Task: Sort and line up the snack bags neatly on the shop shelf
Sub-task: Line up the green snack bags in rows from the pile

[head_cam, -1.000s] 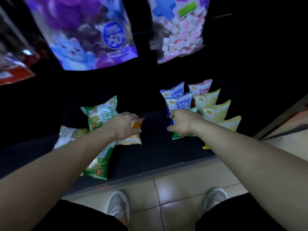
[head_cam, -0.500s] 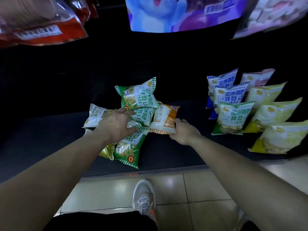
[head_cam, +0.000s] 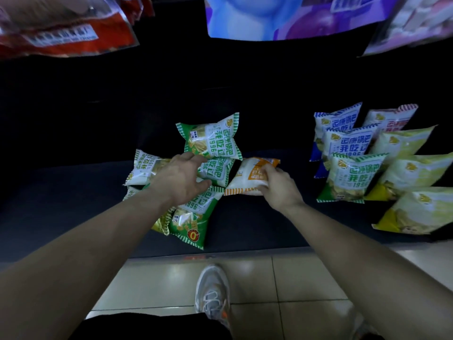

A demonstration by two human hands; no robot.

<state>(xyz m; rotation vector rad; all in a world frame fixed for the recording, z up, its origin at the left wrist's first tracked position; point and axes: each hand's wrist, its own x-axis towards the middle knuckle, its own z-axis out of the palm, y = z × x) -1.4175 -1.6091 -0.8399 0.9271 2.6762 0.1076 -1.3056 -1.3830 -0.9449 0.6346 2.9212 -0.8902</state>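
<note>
A loose heap of green snack bags [head_cam: 210,141] lies on the dark shelf [head_cam: 73,192], left of centre. My left hand [head_cam: 179,179] rests spread on top of the heap, fingers apart, touching a green bag [head_cam: 215,171]. My right hand [head_cam: 275,186] grips the near right corner of an orange and white bag [head_cam: 250,176] lying beside the heap. To the right stand lined-up rows: blue bags [head_cam: 343,141], a green bag [head_cam: 350,177], yellow bags [head_cam: 411,175] and a red bag [head_cam: 392,119] at the back.
Large bags hang overhead: a red one [head_cam: 63,25] at the left, a purple and blue one [head_cam: 282,15] in the middle. The shelf's front edge [head_cam: 220,251] runs above the tiled floor [head_cam: 257,278], where my shoe [head_cam: 212,293] stands.
My right hand left the lined-up bags, crossed to the left and took hold of the orange bag. My left hand let go of that bag and settled on the green heap.
</note>
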